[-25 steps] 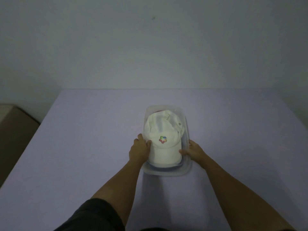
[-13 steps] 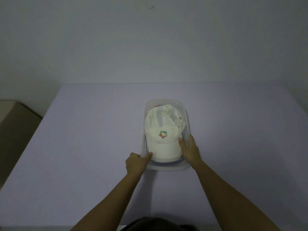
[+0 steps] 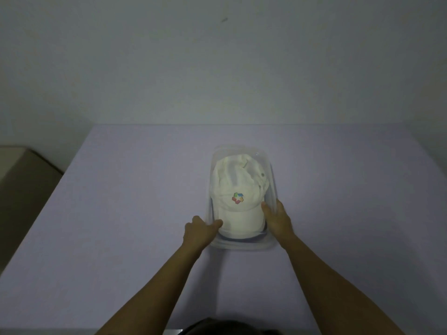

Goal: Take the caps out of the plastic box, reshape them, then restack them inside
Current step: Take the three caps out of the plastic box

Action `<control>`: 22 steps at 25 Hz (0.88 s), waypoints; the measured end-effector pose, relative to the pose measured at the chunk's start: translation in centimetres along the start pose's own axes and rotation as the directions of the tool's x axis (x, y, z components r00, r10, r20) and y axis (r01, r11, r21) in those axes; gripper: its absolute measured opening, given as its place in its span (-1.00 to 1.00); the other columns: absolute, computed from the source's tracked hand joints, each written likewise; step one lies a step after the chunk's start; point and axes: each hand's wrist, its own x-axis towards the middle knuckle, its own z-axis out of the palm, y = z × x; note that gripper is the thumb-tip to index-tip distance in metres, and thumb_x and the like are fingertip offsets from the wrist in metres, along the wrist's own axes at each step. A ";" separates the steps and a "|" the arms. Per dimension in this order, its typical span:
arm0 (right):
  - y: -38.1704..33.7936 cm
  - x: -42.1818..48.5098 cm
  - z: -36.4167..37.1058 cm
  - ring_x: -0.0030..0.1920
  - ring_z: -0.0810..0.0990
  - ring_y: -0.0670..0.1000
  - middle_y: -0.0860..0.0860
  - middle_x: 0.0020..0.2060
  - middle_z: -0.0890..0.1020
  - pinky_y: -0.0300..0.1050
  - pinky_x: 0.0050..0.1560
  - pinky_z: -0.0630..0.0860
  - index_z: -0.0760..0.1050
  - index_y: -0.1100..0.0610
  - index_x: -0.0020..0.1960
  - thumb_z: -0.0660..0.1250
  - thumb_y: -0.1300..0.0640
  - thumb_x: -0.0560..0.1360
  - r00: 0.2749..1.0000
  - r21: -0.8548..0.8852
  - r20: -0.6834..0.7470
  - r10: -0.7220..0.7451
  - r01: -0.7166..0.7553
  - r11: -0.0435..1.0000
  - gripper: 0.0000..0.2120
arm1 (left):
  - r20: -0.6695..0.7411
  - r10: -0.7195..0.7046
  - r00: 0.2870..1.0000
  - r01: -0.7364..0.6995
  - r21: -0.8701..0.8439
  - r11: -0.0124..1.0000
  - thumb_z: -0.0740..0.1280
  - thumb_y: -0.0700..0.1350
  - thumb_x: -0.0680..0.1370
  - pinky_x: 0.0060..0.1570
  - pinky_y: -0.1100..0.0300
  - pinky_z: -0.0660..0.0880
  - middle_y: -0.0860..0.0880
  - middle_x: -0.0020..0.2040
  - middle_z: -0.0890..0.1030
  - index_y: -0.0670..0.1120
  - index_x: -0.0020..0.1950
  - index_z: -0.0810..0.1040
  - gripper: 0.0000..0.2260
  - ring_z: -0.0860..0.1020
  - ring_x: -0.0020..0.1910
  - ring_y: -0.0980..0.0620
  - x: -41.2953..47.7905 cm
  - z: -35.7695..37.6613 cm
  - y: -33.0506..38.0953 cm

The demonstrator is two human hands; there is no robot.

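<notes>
A clear plastic box [image 3: 242, 245] stands on the pale purple table [image 3: 121, 213]. On top inside it lies a white cap [image 3: 238, 189] with a small multicoloured logo, its brim towards me. A darker cap edge [image 3: 242, 236] shows under the brim. My left hand [image 3: 199, 230] is at the box's near left corner, thumb over the rim touching the white cap's brim. My right hand [image 3: 277, 220] is on the box's right side, thumb inside against the brim. Whether the fingers grip the box or the cap is unclear.
A plain wall rises behind the table's far edge. A brown cardboard box [image 3: 21, 189] stands beside the table on the left. The table's left edge runs diagonally towards me.
My left hand has slid from the cap's left side down to the box's near left corner. My right hand has moved a little further along the right side. The view has shifted slightly.
</notes>
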 end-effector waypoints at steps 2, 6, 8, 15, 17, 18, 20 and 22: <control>0.3 0.6 -0.3 0.28 0.45 0.07 0.00 0.27 0.47 -0.08 0.25 0.37 0.27 0.04 0.42 0.20 -0.28 0.47 0.999 0.067 0.015 0.029 -0.030 0.997 -0.36 | -0.022 0.064 0.998 -0.067 -0.173 0.983 0.36 0.09 0.47 -0.19 0.16 0.43 -0.16 0.06 0.46 -0.17 0.13 0.35 -0.58 0.47 -0.08 -0.04 -0.8 0.3 0.1; 2.0 2.3 -1.3 0.36 0.38 0.09 0.02 0.38 0.41 0.14 0.41 0.25 0.24 -0.07 0.45 -0.05 -0.55 0.32 0.974 0.378 0.117 0.196 -0.226 0.898 -0.14 | 0.061 0.155 0.986 -0.034 -0.839 0.544 0.35 -0.20 0.51 -0.23 0.11 0.51 -0.19 -0.05 0.58 -0.17 0.10 0.35 -0.75 0.56 -0.15 -0.06 -2.2 0.7 1.3; 1.3 1.5 -1.7 0.36 0.35 0.06 -0.05 0.37 0.37 0.14 0.42 0.23 0.21 -0.09 0.46 -0.15 -0.55 0.33 0.965 0.381 0.131 0.228 -0.261 0.887 -0.14 | 0.020 0.177 0.984 -0.049 -0.926 0.375 0.31 -0.27 0.52 -0.26 0.14 0.57 -0.14 -0.19 0.64 -0.16 0.11 0.37 -0.79 0.60 -0.23 -0.03 -1.8 -0.1 1.6; 1.6 -0.7 0.4 0.49 0.15 0.11 0.06 0.52 0.09 -0.02 0.42 0.14 -0.15 0.09 0.53 0.18 0.17 0.58 0.996 -0.232 0.071 -0.051 0.066 0.971 -0.34 | -0.130 0.130 0.983 -0.155 -0.967 0.202 0.19 -0.29 0.57 -0.27 0.19 0.63 0.02 -0.27 0.55 -0.02 -0.03 0.46 -0.83 0.63 -0.38 0.12 3.9 -10.5 -3.1; 2.1 -0.7 0.7 0.46 0.23 0.14 0.11 0.51 0.13 -0.04 0.38 0.20 -0.15 0.12 0.52 0.12 0.29 0.58 0.994 -0.285 0.036 -0.106 0.112 0.952 -0.36 | -0.102 0.101 0.990 -0.126 -0.956 0.267 0.18 -0.26 0.58 -0.24 0.21 0.63 -0.02 -0.21 0.48 -0.02 -0.10 0.45 -0.84 0.63 -0.37 0.13 5.1 -12.9 -6.0; 2.0 -0.8 0.8 0.43 0.28 0.16 0.13 0.49 0.18 -0.03 0.36 0.24 -0.14 0.12 0.53 0.11 0.32 0.57 0.993 -0.305 0.024 -0.117 0.119 0.945 -0.36 | -0.082 0.086 0.993 -0.104 -0.949 0.297 0.18 -0.25 0.58 -0.25 0.22 0.63 -0.02 -0.22 0.47 -0.03 -0.14 0.45 -0.83 0.62 -0.38 0.14 5.5 -13.5 -7.4; 2.2 -0.6 0.9 0.36 0.38 0.20 0.17 0.44 0.28 0.00 0.30 0.31 -0.12 0.12 0.53 0.10 0.34 0.56 0.993 -0.331 -0.005 -0.117 0.109 0.937 -0.37 | -0.034 0.044 0.998 -0.047 -0.937 0.347 0.18 -0.25 0.58 -0.30 0.22 0.62 -0.01 -0.31 0.54 -0.03 -0.16 0.45 -0.82 0.62 -0.40 0.13 6.2 -13.7 -9.8; 2.4 -0.5 1.1 0.30 0.43 0.23 0.21 0.39 0.37 0.04 0.26 0.36 -0.11 0.10 0.52 0.09 0.33 0.56 0.992 -0.353 -0.033 -0.120 0.101 0.930 -0.37 | 0.009 -0.001 1.000 0.008 -0.914 0.406 0.18 -0.25 0.59 -0.37 0.24 0.60 -0.01 -0.38 0.58 -0.02 -0.14 0.44 -0.83 0.62 -0.42 0.12 7.1 -12.7 -11.6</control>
